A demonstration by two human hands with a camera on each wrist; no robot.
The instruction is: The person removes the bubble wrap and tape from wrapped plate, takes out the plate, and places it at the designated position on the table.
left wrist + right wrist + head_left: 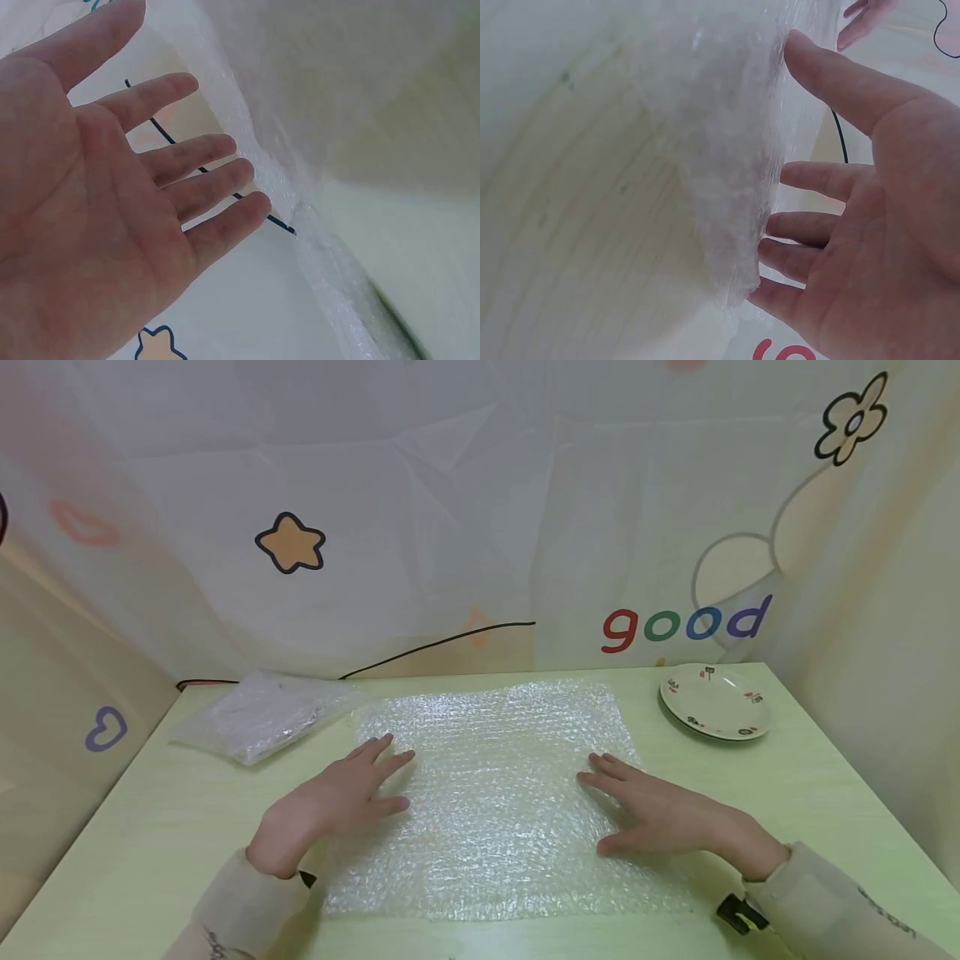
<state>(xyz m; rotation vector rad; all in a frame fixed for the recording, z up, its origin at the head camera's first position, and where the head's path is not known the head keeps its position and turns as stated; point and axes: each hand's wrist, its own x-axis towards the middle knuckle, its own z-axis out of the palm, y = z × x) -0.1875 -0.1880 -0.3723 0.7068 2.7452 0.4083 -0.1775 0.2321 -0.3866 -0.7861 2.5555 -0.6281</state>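
Plastic bubble-wrap (495,806), L edge pt-hidden

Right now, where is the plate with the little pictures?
In the head view, the plate sits at the far right corner of the table, right of the bubble wrap and below the word "good".

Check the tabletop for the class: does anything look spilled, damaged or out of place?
Nothing looks spilled or visibly damaged. The bubble wrap sheet lies spread out, and the patterned plate rests face up at the right rear. Only the clear plastic bundle, left rear, lies askew to the table edges.
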